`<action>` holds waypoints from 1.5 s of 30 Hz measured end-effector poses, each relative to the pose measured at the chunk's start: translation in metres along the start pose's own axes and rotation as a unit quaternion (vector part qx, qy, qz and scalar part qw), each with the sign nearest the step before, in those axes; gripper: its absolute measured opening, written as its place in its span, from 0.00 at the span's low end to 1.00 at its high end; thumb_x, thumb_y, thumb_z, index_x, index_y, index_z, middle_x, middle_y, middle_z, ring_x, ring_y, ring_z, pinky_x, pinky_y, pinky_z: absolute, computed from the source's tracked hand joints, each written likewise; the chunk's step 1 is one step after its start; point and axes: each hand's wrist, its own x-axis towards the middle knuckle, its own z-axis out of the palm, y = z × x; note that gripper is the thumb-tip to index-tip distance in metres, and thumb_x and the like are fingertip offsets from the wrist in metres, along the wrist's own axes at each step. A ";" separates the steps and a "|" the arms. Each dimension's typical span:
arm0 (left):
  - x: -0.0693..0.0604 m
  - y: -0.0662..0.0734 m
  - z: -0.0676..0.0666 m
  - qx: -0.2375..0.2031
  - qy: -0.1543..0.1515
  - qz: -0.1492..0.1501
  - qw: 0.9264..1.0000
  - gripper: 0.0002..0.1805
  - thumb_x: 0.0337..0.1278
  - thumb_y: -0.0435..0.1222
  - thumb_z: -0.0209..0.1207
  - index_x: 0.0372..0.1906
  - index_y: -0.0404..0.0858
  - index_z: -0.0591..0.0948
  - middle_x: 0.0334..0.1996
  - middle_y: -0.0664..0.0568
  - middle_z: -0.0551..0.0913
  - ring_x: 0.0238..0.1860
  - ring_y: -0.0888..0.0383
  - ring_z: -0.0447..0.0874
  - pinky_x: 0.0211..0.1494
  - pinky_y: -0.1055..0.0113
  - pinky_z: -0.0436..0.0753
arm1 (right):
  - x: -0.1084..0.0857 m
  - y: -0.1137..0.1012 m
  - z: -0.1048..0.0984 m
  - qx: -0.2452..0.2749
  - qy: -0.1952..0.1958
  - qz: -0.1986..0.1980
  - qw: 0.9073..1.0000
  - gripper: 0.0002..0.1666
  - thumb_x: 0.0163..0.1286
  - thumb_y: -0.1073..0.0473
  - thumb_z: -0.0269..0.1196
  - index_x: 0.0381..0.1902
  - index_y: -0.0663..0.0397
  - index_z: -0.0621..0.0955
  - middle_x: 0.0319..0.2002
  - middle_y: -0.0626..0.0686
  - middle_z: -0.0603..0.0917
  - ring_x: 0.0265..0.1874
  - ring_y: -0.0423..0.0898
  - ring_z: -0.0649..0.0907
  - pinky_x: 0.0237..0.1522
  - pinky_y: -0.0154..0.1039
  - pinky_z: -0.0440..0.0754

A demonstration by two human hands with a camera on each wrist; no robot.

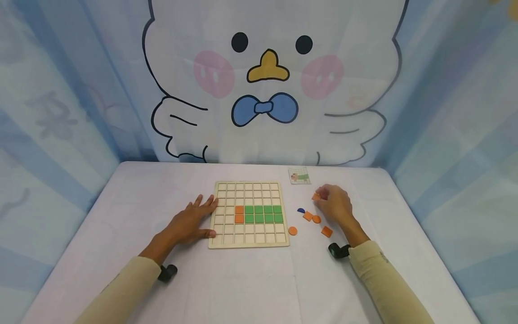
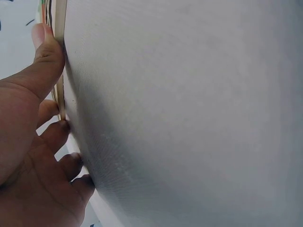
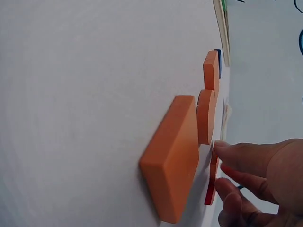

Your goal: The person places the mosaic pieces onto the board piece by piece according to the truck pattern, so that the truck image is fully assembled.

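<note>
A square wooden grid board holds two orange squares and several green squares in two rows. Spread along the board's left edge, my left hand touches it with thumb and fingertips; the left wrist view shows the thumb against the board's side. Right of the board, my right hand has thumb and fingers curled at an orange piece. In the right wrist view, the right hand is at that piece, with a red piece beside it; the fingers partly hide both.
Nearer me than the right hand lie an orange square, orange round pieces, another orange square and a blue half-round piece. A small picture card lies behind them. A printed curtain surrounds the table.
</note>
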 end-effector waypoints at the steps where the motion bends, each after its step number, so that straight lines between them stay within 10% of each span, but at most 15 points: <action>1: 0.000 -0.001 0.001 0.001 0.001 0.000 1.000 0.58 0.57 0.52 0.75 0.86 0.45 0.55 0.87 0.46 0.51 0.87 0.33 0.41 0.85 0.32 0.54 | 0.001 0.000 0.000 -0.002 -0.002 0.003 1.000 0.15 0.74 0.59 0.70 0.56 0.55 0.85 0.50 0.60 0.87 0.48 0.57 0.82 0.54 0.52 0.84; 29: 0.001 -0.001 0.001 -0.001 -0.003 -0.005 1.000 0.58 0.58 0.53 0.74 0.87 0.46 0.54 0.87 0.48 0.50 0.87 0.35 0.41 0.83 0.29 0.57 | -0.009 -0.010 -0.001 -0.012 -0.046 -0.008 0.999 0.13 0.68 0.58 0.75 0.47 0.52 0.84 0.42 0.56 0.86 0.36 0.51 0.84 0.38 0.39 0.83; 45: -0.001 0.001 -0.002 -0.008 -0.001 -0.004 1.000 0.57 0.58 0.53 0.74 0.86 0.46 0.55 0.87 0.47 0.51 0.87 0.34 0.42 0.83 0.29 0.56 | -0.020 -0.028 0.005 0.039 -0.038 -0.094 0.994 0.06 0.68 0.62 0.75 0.40 0.50 0.87 0.36 0.53 0.89 0.33 0.48 0.82 0.30 0.36 0.79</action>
